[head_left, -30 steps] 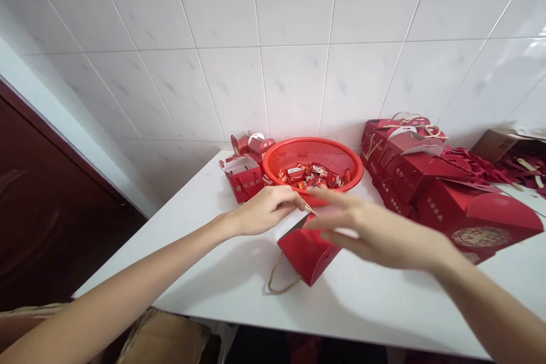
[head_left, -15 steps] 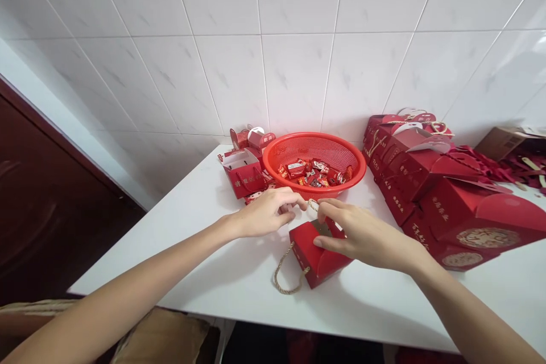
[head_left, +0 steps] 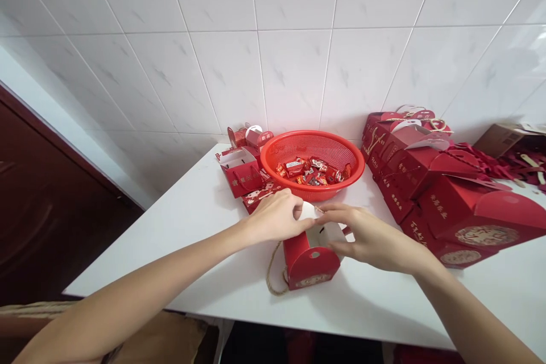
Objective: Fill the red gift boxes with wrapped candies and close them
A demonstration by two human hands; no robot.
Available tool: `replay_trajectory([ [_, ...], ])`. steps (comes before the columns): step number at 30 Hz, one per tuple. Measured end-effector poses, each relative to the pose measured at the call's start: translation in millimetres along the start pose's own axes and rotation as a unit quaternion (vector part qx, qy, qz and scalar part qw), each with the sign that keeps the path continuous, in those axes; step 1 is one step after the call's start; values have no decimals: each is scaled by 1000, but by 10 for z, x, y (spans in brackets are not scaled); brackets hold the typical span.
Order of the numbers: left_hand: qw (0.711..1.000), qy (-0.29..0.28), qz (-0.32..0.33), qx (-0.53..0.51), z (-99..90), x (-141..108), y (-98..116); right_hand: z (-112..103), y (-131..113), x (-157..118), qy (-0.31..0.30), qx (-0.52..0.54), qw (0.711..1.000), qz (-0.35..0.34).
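A small red gift box [head_left: 310,266] stands near the table's front, its top open and its white inside showing. A loop of twisted rope [head_left: 273,273] hangs at its left side. My left hand [head_left: 279,215] pinches the white-lined rear flap [head_left: 307,210] of this box between thumb and fingers. From the right, my right hand [head_left: 362,233] reaches over the box's edge, its thumb and fingers apart, the fingertips beside a bit of rope at the flap. Whether those fingertips hold the rope is unclear.
Behind the hands stands a red plastic basket [head_left: 313,139] with wrapped candies [head_left: 318,173]. Smaller red boxes [head_left: 245,177] lie left of it on the white table [head_left: 196,193]. Large red boxes [head_left: 443,210] are stacked at the right, with a brown carton [head_left: 499,139] beyond them.
The box has been turned so that its round front flap and gold emblem face me. My left hand has moved right and closed on the rear flap.
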State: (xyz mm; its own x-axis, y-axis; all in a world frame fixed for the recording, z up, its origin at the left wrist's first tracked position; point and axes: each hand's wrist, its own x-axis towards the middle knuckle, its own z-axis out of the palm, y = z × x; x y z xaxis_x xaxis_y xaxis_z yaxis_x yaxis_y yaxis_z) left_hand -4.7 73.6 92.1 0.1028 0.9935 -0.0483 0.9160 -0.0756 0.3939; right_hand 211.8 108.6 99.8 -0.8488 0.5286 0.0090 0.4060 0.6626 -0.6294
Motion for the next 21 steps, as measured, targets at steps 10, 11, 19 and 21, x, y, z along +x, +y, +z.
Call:
replay_trajectory([
  [10, 948, -280, 94, -115, -408, -286, -513, 107, 242, -259, -12, 19, 996, 80],
  [11, 949, -280, 95, -111, -378, -316, -553, 133, 247, -268, -11, 27, 996, 82],
  [19, 965, -195, 151, -85, -166, -190, -550, 286, 283, -104, -6, 31, 996, 87],
  [21, 966, -177, 164, -96, -184, -120, -539, 265, 316, -33, 8, 45, 997, 62],
])
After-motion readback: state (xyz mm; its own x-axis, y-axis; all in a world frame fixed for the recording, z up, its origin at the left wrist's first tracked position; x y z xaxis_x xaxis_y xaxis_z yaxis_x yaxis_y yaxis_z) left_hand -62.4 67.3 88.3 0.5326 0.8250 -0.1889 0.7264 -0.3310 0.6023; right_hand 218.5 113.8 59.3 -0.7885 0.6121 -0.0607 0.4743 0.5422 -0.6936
